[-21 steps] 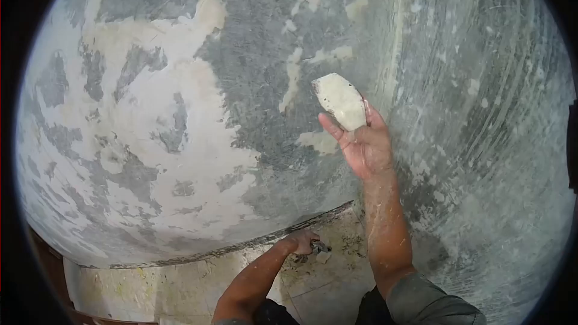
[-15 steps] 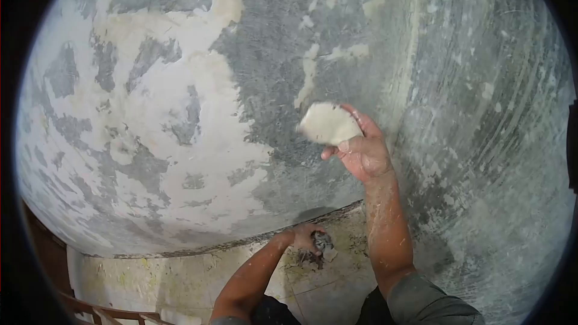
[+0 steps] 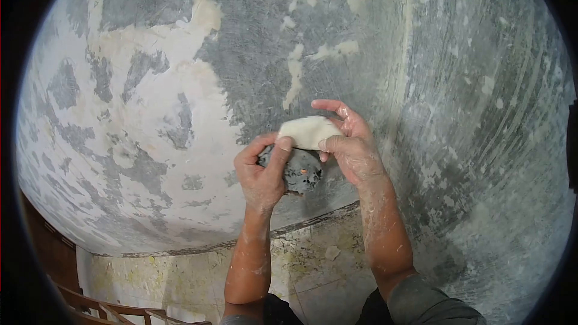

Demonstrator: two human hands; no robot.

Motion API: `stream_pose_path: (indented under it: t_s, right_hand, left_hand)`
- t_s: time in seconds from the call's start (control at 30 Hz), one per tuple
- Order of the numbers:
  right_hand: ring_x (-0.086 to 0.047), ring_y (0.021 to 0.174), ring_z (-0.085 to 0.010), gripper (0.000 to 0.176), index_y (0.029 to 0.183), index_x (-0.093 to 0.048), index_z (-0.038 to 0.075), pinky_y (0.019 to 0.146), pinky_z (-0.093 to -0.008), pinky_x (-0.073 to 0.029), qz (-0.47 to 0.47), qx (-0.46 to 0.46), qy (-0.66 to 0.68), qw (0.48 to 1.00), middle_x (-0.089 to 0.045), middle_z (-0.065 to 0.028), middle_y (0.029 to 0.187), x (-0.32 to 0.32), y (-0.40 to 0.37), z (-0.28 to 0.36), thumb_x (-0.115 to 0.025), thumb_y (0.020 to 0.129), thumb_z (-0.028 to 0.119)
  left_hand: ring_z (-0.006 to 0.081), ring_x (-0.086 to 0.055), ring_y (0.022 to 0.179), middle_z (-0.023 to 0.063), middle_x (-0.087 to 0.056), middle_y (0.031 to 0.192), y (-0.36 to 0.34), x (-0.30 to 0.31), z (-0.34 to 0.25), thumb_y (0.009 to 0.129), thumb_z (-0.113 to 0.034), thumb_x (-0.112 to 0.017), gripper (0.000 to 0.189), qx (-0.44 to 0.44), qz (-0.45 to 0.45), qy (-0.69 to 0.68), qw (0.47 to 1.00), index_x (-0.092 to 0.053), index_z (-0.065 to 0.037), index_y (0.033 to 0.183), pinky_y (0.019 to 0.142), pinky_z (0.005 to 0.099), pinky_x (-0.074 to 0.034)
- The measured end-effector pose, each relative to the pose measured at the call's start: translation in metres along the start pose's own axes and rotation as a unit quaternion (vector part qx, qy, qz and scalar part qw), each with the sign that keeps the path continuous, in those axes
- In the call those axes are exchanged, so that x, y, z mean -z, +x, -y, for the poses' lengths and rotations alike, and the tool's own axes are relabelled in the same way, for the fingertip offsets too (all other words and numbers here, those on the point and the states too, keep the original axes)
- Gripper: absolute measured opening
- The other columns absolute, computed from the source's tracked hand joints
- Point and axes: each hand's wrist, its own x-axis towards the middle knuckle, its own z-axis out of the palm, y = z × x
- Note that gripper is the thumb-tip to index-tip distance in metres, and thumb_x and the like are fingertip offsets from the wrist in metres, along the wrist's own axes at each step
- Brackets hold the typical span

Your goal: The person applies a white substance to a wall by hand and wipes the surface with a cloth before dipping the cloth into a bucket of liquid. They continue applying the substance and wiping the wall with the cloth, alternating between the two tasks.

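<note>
My right hand pinches one end of a palm-sized cream slab with a smooth face, thumb in front and the other fingers behind or spread above. Closed round a dark grey, rough lump, my left hand also presses its thumb to the slab's left end. The lump sits just under the slab, with a small orange spot and dark bits on its surface. Both hands are close together in front of the wall, smeared with pale residue.
Pale filler patches cover much of the grey wall. It meets a second, streaked wall at a corner on the right. Below lies a stained tiled floor. Wooden rungs show at the lower left.
My left hand has risen from near the floor with the grey lump and now meets the cream slab. My right hand has shifted slightly down and left, still holding the slab.
</note>
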Motion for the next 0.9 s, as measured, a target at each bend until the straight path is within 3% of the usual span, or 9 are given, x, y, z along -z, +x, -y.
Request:
stream_pose_path:
  t_s: [0.07, 0.27, 0.9]
  right_hand:
    - [-0.062, 0.091, -0.0189, 0.063, 0.129, -0.039, -0.004, 0.070, -0.0268, -0.053, 0.044, -0.002, -0.051, 0.998, -0.060, -0.0197, 0.109, 0.003, -0.001, 0.005, -0.054, 0.067, -0.010]
    - [-0.061, 0.097, -0.0199, 0.071, 0.132, -0.035, -0.002, 0.081, -0.0290, -0.051, 0.064, 0.024, -0.102, 0.992, -0.061, -0.0202, 0.108, 0.003, -0.007, 0.017, -0.052, 0.065, -0.016]
    - [-0.061, 0.091, -0.0168, 0.061, 0.125, -0.041, -0.001, 0.078, -0.0285, -0.050, 0.028, -0.008, -0.120, 0.992, -0.062, -0.0165, 0.101, -0.005, -0.005, 0.005, -0.058, 0.068, -0.012]
  left_hand:
    - [0.0070, -0.056, 0.072, 0.0034, -0.065, 0.079, 0.000, -0.002, -0.001, 0.085, -0.016, -0.068, 0.020, 0.045, -0.086, -0.068, 0.993, -0.066, 0.004, 0.091, 0.065, 0.0216, -0.044]
    - [0.0074, -0.056, 0.074, 0.0041, -0.065, 0.081, -0.001, -0.001, 0.001, 0.087, -0.015, -0.067, 0.020, 0.010, -0.069, -0.077, 0.995, -0.066, 0.004, 0.091, 0.067, 0.0227, -0.045]
    - [0.0087, -0.057, 0.075, 0.0054, -0.067, 0.082, -0.009, 0.002, -0.011, 0.085, -0.015, -0.068, 0.019, 0.005, -0.061, -0.022, 0.998, -0.067, 0.003, 0.092, 0.068, 0.0236, -0.046]
